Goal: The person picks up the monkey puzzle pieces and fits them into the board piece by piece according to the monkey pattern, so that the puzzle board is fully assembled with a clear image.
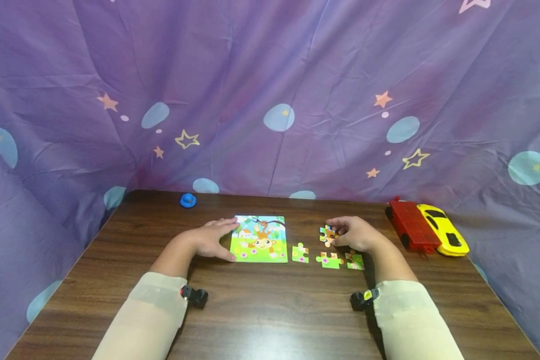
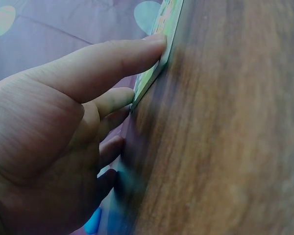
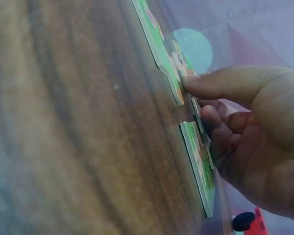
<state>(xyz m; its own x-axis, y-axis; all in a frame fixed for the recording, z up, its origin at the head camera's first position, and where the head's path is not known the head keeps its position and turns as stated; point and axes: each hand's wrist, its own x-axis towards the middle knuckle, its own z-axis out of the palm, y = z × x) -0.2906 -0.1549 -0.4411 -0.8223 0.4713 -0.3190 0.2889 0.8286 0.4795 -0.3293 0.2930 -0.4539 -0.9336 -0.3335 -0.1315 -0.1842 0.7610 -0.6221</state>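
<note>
A square jigsaw puzzle (image 1: pixel 258 245) with a cartoon monkey on a green meadow lies on the table. My left hand (image 1: pixel 211 240) spans its left edge, thumb at the near corner and index finger at the far corner. The left wrist view shows the thumb (image 2: pixel 137 54) resting on the puzzle's rim. My right hand (image 1: pixel 355 234) pinches a brown-and-blue puzzle piece (image 1: pixel 327 235) between thumb and fingers. Nearer me lie loose pieces: a green one (image 1: pixel 300 253), a green one with a pink flower (image 1: pixel 329 260), and another (image 1: pixel 355 260) just below the right hand.
A blue toy (image 1: pixel 188 200) sits at the table's back left. On the right, a red toy trailer (image 1: pixel 413 225) stands beside a yellow toy car (image 1: pixel 443 230). Behind the wooden table (image 1: pixel 261 310) hangs a purple curtain (image 1: pixel 234 100) with stars and ovals.
</note>
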